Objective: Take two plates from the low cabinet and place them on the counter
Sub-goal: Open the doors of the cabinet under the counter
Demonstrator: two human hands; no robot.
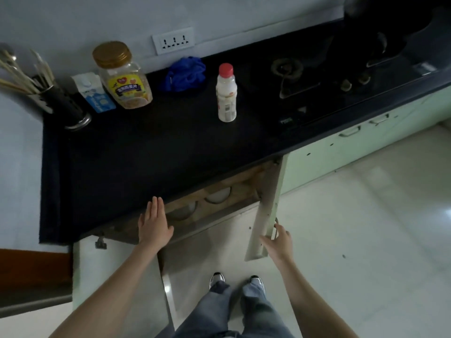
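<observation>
The low cabinet (227,215) under the black counter (146,154) stands with both doors swung out. Inside, two white plates show their edges: one plate (218,195) to the right, another plate (183,211) to the left, both partly hidden by the counter's edge. My left hand (153,223) is flat with straight fingers, reaching toward the cabinet opening just below the counter's front edge and holding nothing. My right hand (278,240) is at the outer edge of the right cabinet door (266,208), fingers touching it by the handle.
On the counter stand a white bottle with a red cap (226,93), a gold-lidded jar (122,76), a blue carton (94,92), a blue cloth (184,74), a utensil holder (66,103) and a gas hob (317,76). The left door (117,276) juts out. My feet (236,281) are on the tiled floor.
</observation>
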